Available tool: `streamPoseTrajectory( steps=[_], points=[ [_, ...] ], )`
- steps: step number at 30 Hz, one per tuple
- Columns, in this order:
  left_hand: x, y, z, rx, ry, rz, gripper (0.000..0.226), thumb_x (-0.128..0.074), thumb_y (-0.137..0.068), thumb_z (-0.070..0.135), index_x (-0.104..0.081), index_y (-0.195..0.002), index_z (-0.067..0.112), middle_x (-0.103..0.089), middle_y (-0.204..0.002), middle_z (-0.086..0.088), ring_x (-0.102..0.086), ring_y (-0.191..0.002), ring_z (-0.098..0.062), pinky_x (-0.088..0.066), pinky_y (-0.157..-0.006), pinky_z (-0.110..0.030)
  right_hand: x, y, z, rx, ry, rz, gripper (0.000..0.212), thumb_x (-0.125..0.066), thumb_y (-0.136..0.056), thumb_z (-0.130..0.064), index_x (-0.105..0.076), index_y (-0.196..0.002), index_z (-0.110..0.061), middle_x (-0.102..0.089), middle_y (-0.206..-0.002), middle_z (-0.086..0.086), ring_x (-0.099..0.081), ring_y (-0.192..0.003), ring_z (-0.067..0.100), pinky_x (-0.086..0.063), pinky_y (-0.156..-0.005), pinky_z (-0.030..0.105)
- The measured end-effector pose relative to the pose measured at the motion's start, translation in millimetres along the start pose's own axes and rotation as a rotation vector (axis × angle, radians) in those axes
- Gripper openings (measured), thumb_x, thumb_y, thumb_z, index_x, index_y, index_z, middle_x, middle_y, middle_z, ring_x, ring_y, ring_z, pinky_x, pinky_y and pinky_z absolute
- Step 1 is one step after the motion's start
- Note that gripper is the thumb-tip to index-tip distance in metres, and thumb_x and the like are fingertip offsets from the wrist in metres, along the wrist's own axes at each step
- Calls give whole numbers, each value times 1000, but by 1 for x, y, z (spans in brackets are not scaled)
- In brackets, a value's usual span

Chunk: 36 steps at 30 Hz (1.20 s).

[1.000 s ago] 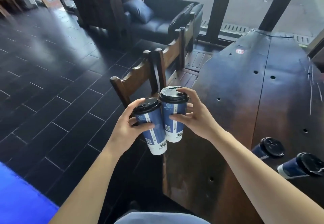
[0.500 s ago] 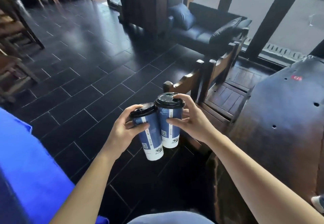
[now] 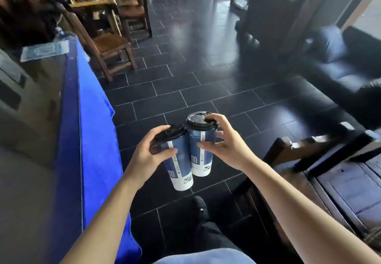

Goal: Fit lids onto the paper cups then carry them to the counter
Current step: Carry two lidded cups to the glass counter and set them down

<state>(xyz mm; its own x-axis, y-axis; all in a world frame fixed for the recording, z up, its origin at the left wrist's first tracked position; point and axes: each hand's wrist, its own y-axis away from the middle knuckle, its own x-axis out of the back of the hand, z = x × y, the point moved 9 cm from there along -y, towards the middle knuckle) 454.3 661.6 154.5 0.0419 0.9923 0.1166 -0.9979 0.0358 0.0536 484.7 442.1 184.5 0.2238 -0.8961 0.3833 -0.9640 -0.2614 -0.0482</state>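
With lids on, left hand [image 3: 147, 156] fingers wrap the left paper cup [image 3: 179, 161]; right hand [image 3: 225, 144] fingers clamp the right paper cup [image 3: 201, 150]. Cups touch, likely steadying the carry to the blue-draped counter [image 3: 90, 119] left of the fingers.

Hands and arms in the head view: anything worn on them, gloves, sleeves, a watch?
Nothing shows: the left hand and right hand are ungloved, with no rings visible. Both forearms are uncovered to the frame's edge, no sleeve, watch or band.

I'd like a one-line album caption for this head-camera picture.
Each hand, left hand and right hand, grips a lidded blue paper cup, left cup and right cup, above dark floor tiles.
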Motion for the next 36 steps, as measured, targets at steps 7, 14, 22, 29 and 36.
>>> streamPoseTrajectory(
  steps=[7, 14, 22, 29, 36],
  points=[
    [102, -56, 8, 40, 13, 417, 54, -89, -75, 14, -70, -119, 39, -73, -114, 14, -69, -108, -11, -56, -100, -42, -20, -147, -21, 120, -71, -192, 63, -83, -83, -10, -48, -128, -39, -63, -119, -28, -72, -101, 12, -64, -78, 37],
    [164, -70, 6, 66, 46, 694, 53, -88, -78, 9, -70, -120, 36, -73, -119, 4, -70, -102, -9, -58, -96, -41, -79, -262, -43, 210, -85, -452, 62, -84, -83, -8, -50, -124, -40, -67, -106, -22, -72, -93, 10, -62, -73, 27],
    [237, -50, -22, 111, 72, 938, 56, -87, -76, 3, -69, -123, 28, -74, -122, 2, -70, -107, -8, -56, -84, -25, -214, -315, -63, 285, -69, -742, 66, -83, -83, -6, -46, -127, -39, -66, -123, -6, -71, -95, 5, -58, -80, 22],
    [334, -55, -50, 96, 49, 1060, 56, -84, -70, 10, -69, -120, 31, -74, -124, 9, -70, -112, -9, -54, -95, -26, -340, -367, -99, 337, -71, -848, 67, -85, -82, -12, -49, -120, -53, -68, -120, -19, -72, -103, 15, -59, -88, 30],
    [437, -51, -67, 81, 113, 1193, 63, -84, -73, 3, -70, -117, 45, -74, -123, 13, -72, -109, -11, -56, -92, -24, -461, -409, -136, 363, 10, -948, 63, -86, -82, -16, -49, -128, -37, -66, -124, -14, -71, -98, 12, -56, -75, 19]
  ],
)
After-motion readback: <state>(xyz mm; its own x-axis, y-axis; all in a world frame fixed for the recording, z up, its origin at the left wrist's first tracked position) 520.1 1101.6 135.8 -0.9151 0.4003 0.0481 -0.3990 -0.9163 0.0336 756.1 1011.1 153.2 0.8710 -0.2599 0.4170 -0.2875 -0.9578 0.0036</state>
